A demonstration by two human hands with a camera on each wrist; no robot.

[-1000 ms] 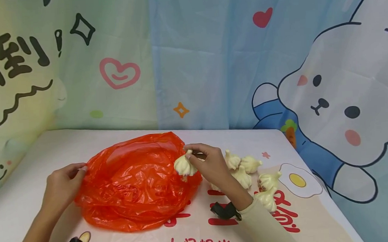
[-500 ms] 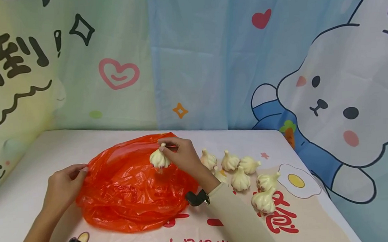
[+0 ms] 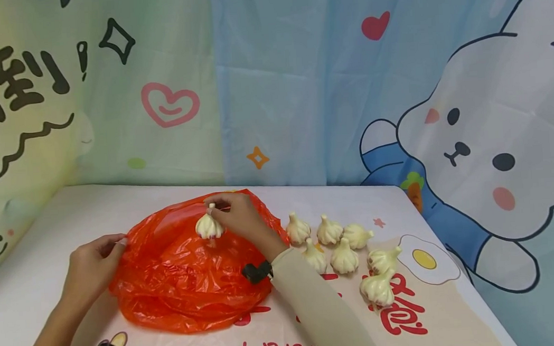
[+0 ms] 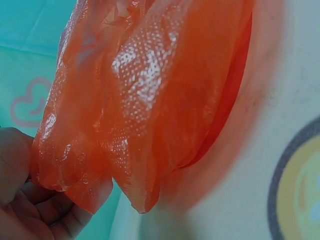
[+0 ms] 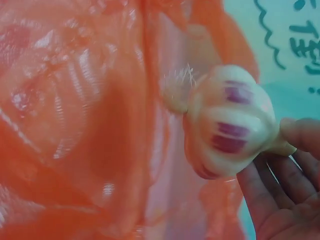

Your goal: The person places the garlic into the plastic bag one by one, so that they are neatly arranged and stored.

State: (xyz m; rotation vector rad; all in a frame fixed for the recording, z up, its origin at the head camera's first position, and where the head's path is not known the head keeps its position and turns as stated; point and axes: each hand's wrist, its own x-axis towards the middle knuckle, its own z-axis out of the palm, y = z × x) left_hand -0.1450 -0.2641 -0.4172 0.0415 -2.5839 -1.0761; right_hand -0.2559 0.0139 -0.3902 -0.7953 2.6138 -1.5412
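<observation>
A crinkled red plastic bag (image 3: 179, 285) lies on the table with its mouth spread. My left hand (image 3: 91, 264) pinches the left edge of the bag between thumb and fingers; the left wrist view shows the thin red film (image 4: 145, 100) beside that hand. Over the bag, my right hand (image 3: 239, 215) holds a garlic bulb (image 3: 209, 227) by its stem, the root end hanging down. In the right wrist view the bulb (image 5: 230, 122) shows purple patches and a tuft of roots, with the thumb and fingers at its stem.
Several more garlic bulbs (image 3: 344, 256) lie to the right of the bag, two of them (image 3: 376, 288) nearer the right side. The table (image 3: 93, 205) bears a printed cloth, and a cartoon curtain (image 3: 272, 88) hangs behind it.
My right hand has carried the garlic bulb leftward from the bag's right edge to above its middle. The left hand keeps its pinch on the bag, almost still.
</observation>
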